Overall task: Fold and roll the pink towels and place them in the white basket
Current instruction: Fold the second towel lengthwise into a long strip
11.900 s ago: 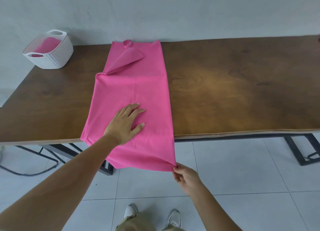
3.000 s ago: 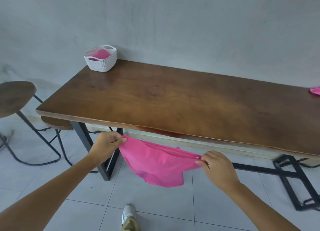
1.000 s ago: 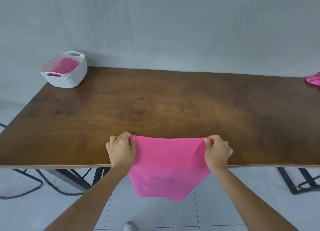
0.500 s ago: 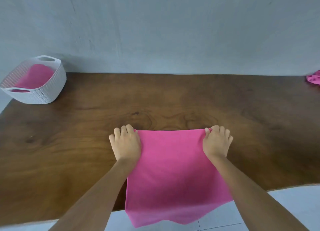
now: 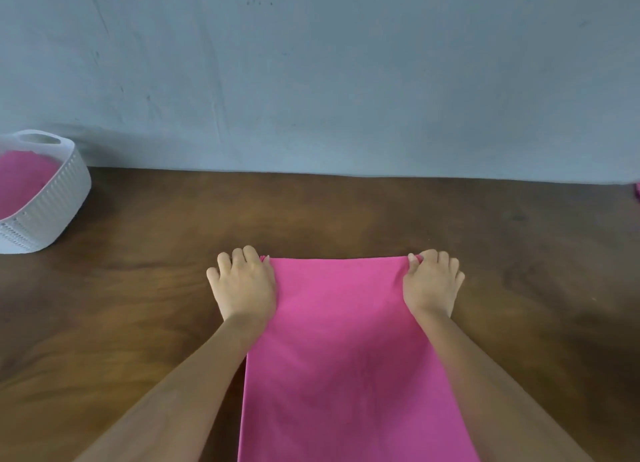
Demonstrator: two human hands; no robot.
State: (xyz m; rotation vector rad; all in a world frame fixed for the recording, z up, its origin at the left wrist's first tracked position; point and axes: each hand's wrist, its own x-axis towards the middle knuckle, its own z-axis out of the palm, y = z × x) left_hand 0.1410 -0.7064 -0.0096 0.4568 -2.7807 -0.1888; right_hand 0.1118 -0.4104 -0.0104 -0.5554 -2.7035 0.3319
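Observation:
A folded pink towel (image 5: 341, 350) lies as a long strip on the brown wooden table (image 5: 145, 281), running from mid-table to the bottom of the view. My left hand (image 5: 242, 285) grips its far left corner, fingers curled. My right hand (image 5: 433, 283) pinches the far right corner the same way. The white ribbed basket (image 5: 55, 205) stands at the table's far left and holds another pink towel (image 5: 20, 181).
A grey wall (image 5: 311, 73) rises right behind the table's back edge. A sliver of more pink cloth (image 5: 636, 193) shows at the far right edge of the table.
Both hands have carried the towel up from below the table's front edge and pushed it farther across the tabletop, where it now lies flat. The view has moved closer and rightward.

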